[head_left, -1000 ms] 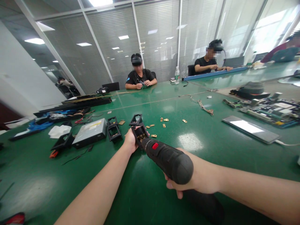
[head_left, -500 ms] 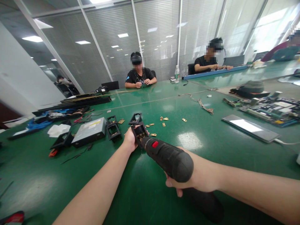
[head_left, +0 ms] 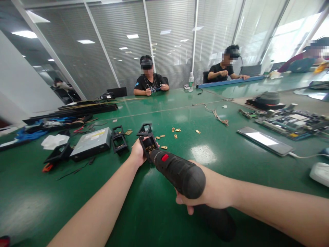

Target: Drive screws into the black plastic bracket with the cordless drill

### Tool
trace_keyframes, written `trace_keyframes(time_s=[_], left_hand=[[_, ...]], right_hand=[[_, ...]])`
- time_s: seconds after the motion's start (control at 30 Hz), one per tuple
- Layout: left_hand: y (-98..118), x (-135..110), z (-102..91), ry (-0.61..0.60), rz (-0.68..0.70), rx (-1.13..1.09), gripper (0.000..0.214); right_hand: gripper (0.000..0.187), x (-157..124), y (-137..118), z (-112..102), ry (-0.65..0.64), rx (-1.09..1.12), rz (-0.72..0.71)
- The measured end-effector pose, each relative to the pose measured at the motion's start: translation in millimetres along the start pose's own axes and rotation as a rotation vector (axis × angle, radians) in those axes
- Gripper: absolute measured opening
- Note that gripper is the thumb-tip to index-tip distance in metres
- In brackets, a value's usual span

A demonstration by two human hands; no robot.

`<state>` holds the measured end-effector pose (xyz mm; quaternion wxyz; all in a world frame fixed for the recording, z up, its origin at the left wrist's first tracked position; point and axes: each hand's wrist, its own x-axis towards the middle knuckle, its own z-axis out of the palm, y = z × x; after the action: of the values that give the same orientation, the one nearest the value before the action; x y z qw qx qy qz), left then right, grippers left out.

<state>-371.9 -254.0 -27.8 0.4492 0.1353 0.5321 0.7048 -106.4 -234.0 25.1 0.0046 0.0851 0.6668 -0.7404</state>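
Note:
My left hand is closed around a small black frame-like housing with brass-coloured parts inside. In my right hand is a black cordless power screwdriver with a red switch, its front end pointing into the housing. The tool's tip is hidden inside. More black housings stand on the green table left of my left hand, and another housing sits just beyond the held one. Several small brass plates lie scattered behind and to the right of it.
A silver disc drive and white tissue lie at left. On the right are a phone with a cable, circuit boards and a white mouse. People sit across the green table.
The view has shifted slightly, so most things appear further left. Both hands keep their grips, and the screwdriver still points into the housing.

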Motion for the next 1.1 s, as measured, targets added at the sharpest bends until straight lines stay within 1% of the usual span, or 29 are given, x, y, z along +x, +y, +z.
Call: trace_keyframes(time_s=[0.1, 0.33, 0.53, 0.73, 1.1], left_hand=[[-0.1, 0.0, 0.5, 0.005, 0.003, 0.004, 0.022], [-1.0, 1.4, -0.6, -0.012, 0.003, 0.000, 0.023], [-2.1, 1.9, -1.3, -0.020, 0.015, 0.012, 0.025], [-2.2, 1.3, -1.0, -0.027, 0.010, 0.013, 0.023], [-3.4, 2.3, -1.4, -0.028, 0.012, 0.004, 0.025]], right_hand=[[0.041, 0.1, 1.4, 0.3, 0.003, 0.018, -0.005], [0.039, -1.3, 0.2, 0.5, 0.014, 0.015, 0.022], [0.047, -3.4, -0.8, 0.0, 0.031, -0.012, 0.033], [0.044, -1.8, 0.5, -1.4, 0.019, -0.032, 0.017], [0.047, -3.0, 0.5, -0.7, 0.026, -0.050, 0.036]])
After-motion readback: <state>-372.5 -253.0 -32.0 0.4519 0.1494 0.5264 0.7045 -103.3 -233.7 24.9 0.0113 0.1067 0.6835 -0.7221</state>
